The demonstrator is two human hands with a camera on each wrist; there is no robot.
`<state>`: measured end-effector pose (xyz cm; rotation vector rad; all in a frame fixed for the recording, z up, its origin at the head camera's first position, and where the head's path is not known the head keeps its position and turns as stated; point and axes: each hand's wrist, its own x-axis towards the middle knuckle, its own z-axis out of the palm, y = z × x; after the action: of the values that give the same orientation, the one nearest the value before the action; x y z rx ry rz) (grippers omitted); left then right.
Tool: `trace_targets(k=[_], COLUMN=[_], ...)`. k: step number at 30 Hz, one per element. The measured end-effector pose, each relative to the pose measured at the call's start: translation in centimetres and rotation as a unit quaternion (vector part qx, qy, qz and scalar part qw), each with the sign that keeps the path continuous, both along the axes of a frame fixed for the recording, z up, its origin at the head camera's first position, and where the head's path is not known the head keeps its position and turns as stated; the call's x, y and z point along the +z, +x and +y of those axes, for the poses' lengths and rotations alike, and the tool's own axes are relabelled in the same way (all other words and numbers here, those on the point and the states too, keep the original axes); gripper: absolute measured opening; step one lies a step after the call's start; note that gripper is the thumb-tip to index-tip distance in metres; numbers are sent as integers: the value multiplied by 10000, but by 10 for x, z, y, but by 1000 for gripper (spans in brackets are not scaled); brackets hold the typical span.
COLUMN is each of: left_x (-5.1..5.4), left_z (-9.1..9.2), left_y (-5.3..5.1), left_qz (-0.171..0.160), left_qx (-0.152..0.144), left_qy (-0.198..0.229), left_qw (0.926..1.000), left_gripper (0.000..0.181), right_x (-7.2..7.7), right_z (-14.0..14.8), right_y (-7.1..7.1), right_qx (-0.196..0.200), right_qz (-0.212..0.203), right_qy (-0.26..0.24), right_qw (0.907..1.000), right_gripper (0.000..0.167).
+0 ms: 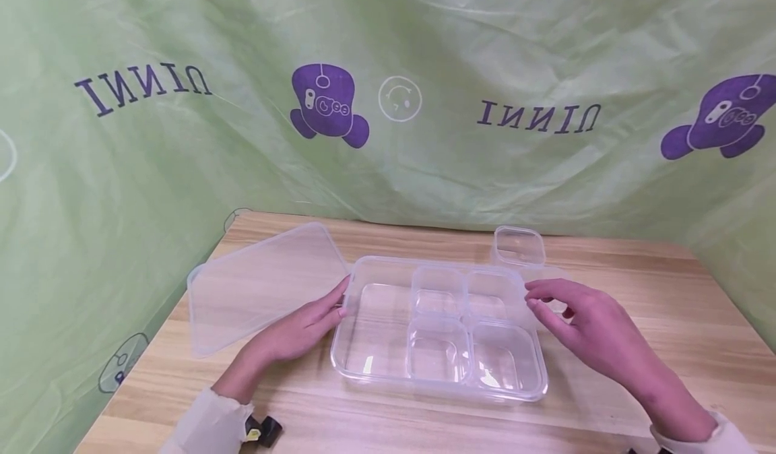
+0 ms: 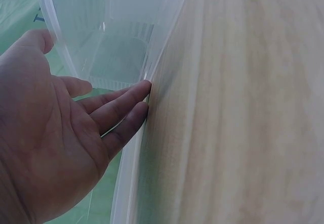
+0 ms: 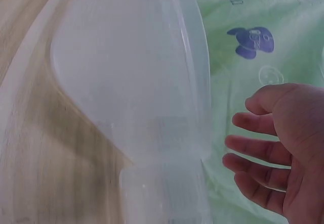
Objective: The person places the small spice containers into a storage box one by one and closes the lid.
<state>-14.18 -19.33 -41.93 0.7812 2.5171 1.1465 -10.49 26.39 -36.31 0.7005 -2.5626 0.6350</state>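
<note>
A large clear plastic food container (image 1: 378, 376) stands on the table in the head view. Several small square clear boxes (image 1: 439, 349) fill its right part, while its left part holds none. My left hand (image 1: 303, 329) is at the container's left side, and its fingertips touch the wall low down, near the tabletop, in the left wrist view. Beside the right wall is my right hand (image 1: 585, 319), fingers loosely bent. The right wrist view shows that hand (image 3: 298, 143) apart from the container (image 3: 126, 72), with nothing in its grasp.
A flat translucent lid (image 1: 267, 289) lies on the table to the left, partly behind the left hand. At the back right stands another small clear box (image 1: 519, 246), with a further clear piece partly hidden by the right hand. A green printed curtain (image 1: 394, 171) hangs behind the table.
</note>
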Motion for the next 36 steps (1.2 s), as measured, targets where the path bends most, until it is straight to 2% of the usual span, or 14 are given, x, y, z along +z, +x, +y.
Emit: trace_targets(k=[6,12,19,24,31,36], left_x=[0,0,-1,-1,1,2], left_z=[1,1,1,0,0,1], left_y=[-1,-1,-1,-1,-1,-1], left_qz=[-19,-42,-52,-53,-84,-117], left_qx=[-20,3,20,35,35,43], left_qy=[38,41,-5,-21,-18,9], left_qw=[10000,10000,10000,10000,10000,9999], left_gripper=[63,64,64,64,64,65], right_x=[-4,-11,-19,-23,-28,-29], right_z=[14,30,44,51,56,58], right_y=[-10,-20,-26,-30,-34,-34], right_qx=[-225,-237,-342,-425,-339,-331], right_qz=[-5,-53,-233,-419,-966,-1093], right_qy=[79,141,65,65,-8,8], right_qw=[9997,9996,9991,9982,9947,9935], right_gripper=[13,14,14,23,37,40])
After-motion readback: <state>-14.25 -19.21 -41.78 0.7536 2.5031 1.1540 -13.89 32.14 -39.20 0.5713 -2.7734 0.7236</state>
